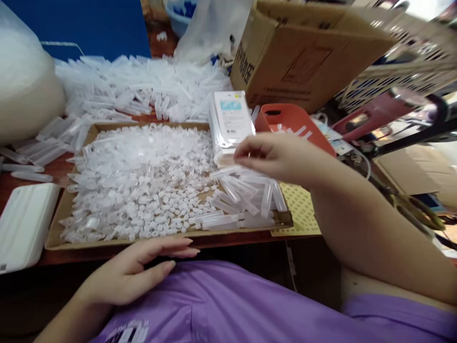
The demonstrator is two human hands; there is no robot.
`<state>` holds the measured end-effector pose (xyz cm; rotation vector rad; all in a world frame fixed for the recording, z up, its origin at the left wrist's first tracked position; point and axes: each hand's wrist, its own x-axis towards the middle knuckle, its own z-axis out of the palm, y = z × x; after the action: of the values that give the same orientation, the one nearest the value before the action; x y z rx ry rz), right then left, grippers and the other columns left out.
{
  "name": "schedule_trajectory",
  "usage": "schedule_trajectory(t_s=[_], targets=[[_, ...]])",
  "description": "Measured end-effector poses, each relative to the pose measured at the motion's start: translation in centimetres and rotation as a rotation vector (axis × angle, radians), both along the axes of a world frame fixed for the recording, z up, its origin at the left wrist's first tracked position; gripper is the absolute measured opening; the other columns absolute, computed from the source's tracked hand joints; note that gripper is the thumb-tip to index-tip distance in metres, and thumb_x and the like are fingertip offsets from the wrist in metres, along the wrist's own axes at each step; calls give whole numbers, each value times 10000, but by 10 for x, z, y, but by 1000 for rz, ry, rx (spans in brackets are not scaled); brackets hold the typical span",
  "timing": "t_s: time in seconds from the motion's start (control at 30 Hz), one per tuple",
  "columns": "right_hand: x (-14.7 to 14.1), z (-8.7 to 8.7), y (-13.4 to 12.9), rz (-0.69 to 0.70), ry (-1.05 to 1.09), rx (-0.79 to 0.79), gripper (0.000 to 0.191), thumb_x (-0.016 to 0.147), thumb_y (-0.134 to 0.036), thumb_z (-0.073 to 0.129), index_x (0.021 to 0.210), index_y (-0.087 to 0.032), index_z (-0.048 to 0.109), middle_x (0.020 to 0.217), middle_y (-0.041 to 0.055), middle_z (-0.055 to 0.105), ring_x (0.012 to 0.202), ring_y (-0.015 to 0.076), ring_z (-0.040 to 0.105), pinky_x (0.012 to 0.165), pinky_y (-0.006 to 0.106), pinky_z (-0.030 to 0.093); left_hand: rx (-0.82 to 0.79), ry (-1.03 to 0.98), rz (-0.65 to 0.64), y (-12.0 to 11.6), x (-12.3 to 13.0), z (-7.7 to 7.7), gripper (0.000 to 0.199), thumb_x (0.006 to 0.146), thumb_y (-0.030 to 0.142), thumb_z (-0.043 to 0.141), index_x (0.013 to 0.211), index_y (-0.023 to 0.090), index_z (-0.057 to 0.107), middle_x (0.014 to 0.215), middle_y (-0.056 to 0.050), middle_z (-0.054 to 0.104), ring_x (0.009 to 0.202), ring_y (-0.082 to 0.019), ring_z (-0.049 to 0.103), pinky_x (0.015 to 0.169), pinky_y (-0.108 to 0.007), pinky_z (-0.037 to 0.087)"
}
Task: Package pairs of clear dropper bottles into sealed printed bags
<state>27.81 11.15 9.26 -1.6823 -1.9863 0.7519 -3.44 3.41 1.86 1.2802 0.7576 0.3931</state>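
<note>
My left hand [143,271] rests palm-inward at my lap by the table's front edge, fingers stretched out, holding nothing. My right hand [274,155] is over the right end of a shallow cardboard tray [117,244]. Its fingers are curled, tips close together, beside the lower corner of a stack of clear-wrapped packs [232,119] with a white and blue label. Anything between those fingertips is hidden. Under that hand lie clear plastic tubes [246,190]. Small white plastic caps [167,205] and clear pointed plastic parts [117,166] fill the rest of the tray.
A heap of clear tubes [143,85] lies behind the tray. An orange basket [293,116] and a large cardboard box [303,57] stand at right, near scissors [417,209]. A white stack [28,224] and full plastic bag [28,81] are at left.
</note>
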Motion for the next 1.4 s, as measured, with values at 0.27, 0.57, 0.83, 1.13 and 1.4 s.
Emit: schedule_trajectory(t_s=[0.27, 0.57, 0.83, 1.13, 1.4], targets=[[-40, -33, -59, 472, -471, -36, 164, 920, -145, 503, 929, -179, 664, 911, 53, 695, 824, 178, 630, 661, 273, 377, 614, 237, 78, 12, 20, 34, 298, 913, 188, 595, 1141, 328, 725, 1061, 54, 774, 951, -123, 723, 887, -130, 488], [-48, -35, -50, 625, -535, -41, 84, 883, -170, 558, 892, -163, 641, 874, 73, 668, 753, 184, 601, 629, 289, 339, 1014, 674, 197, 41, 24, 41, 334, 926, 350, 519, 1120, 183, 734, 1090, -79, 754, 1011, -266, 684, 948, -300, 449], [-44, -38, -56, 563, -475, 11, 131, 925, -230, 531, 890, -172, 644, 861, 47, 669, 747, 198, 648, 617, 306, 417, 944, 1148, 385, 116, -18, 91, 462, 858, 445, 490, 1148, 158, 705, 805, -21, 691, 799, -220, 664, 876, -467, 493], [-31, -60, -91, 178, 126, 462, 462, 840, -119, 661, 1281, -224, 570, 1038, 40, 713, 884, 154, 689, 797, 256, 539, 846, 1319, 440, 220, -56, 92, 414, 854, 275, 574, 1139, -12, 661, 1318, -152, 637, 1240, -343, 517, 1104, -523, 300], [-55, -87, -105, -213, 589, 305, 253, 770, -70, 726, 942, -247, 672, 947, 11, 738, 914, 152, 711, 820, 266, 576, 634, 1101, 305, 229, -56, 68, 233, 817, 161, 634, 1009, 51, 707, 1212, -10, 693, 1283, -284, 469, 1178, -482, 175]])
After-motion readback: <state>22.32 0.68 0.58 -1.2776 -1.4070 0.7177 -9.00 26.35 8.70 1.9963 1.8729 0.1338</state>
